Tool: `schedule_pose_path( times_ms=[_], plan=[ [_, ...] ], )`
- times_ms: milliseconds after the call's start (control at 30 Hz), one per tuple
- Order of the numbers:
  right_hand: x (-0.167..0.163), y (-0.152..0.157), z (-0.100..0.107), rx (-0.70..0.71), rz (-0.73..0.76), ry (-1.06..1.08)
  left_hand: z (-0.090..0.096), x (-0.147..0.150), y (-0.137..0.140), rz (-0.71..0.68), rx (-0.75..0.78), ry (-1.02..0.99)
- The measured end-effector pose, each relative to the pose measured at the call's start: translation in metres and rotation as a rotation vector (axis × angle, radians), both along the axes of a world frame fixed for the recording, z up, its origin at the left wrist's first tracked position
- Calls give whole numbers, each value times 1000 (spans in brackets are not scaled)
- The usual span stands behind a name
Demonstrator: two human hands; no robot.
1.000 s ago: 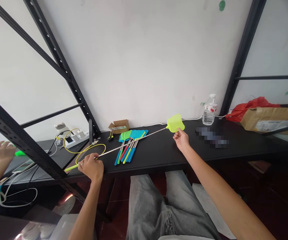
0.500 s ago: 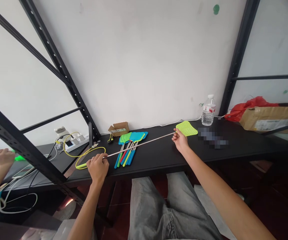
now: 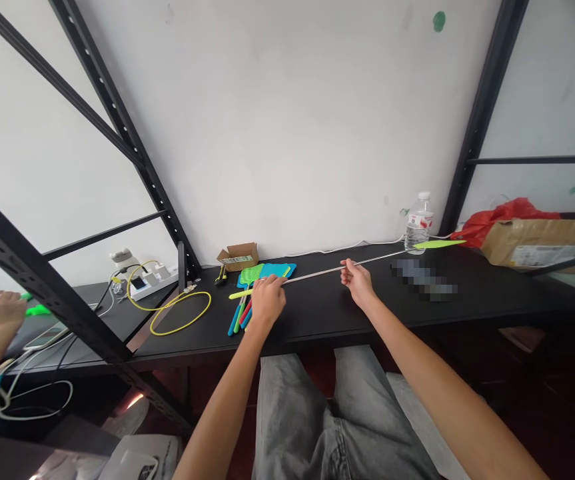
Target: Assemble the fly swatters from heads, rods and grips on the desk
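Note:
A yellow-green fly swatter (image 3: 440,244) with a long thin metal rod spans both hands. My left hand (image 3: 266,301) is closed around the rod beside the yellow-green grip, which sticks out to its left. My right hand (image 3: 357,283) pinches the rod farther along. Beyond it the swatter's head is seen nearly edge-on, in front of the water bottle (image 3: 418,220). Several fly swatters (image 3: 272,269) with blue and green heads lie piled on the black table (image 3: 312,320), their coloured handles partly hidden behind my left hand.
A small open cardboard box (image 3: 238,256) stands near the wall. Left of it are a yellow cable (image 3: 210,303) and a white power strip (image 3: 154,285). Another person's hand (image 3: 4,309) is at far left. A large carton (image 3: 527,243) with a red bag sits at right.
Both hands still hold the swatter, but it has shifted right, its grip now over the piled swatters. My left hand moved right and the head turned from flat to edge-on.

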State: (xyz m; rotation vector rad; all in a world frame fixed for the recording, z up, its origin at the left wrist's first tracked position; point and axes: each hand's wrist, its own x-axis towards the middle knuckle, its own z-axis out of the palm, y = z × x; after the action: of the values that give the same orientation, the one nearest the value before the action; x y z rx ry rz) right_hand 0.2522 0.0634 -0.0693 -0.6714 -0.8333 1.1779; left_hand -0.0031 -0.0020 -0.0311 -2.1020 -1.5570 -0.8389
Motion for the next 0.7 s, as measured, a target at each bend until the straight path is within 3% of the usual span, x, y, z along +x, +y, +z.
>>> schedule_pose_path(
  times_ms=[167, 300, 700],
  plan=[
    [-2, -2, 0, 22, 32, -69, -5, 53, 11, -113, 15, -9],
    [-3, -1, -1, 28, 36, -85, -12, 68, 11, -135, 26, -9],
    [-2, 3, -3, -6, 1, -20, -23, 6, -9, 45, -52, -47]
  ],
)
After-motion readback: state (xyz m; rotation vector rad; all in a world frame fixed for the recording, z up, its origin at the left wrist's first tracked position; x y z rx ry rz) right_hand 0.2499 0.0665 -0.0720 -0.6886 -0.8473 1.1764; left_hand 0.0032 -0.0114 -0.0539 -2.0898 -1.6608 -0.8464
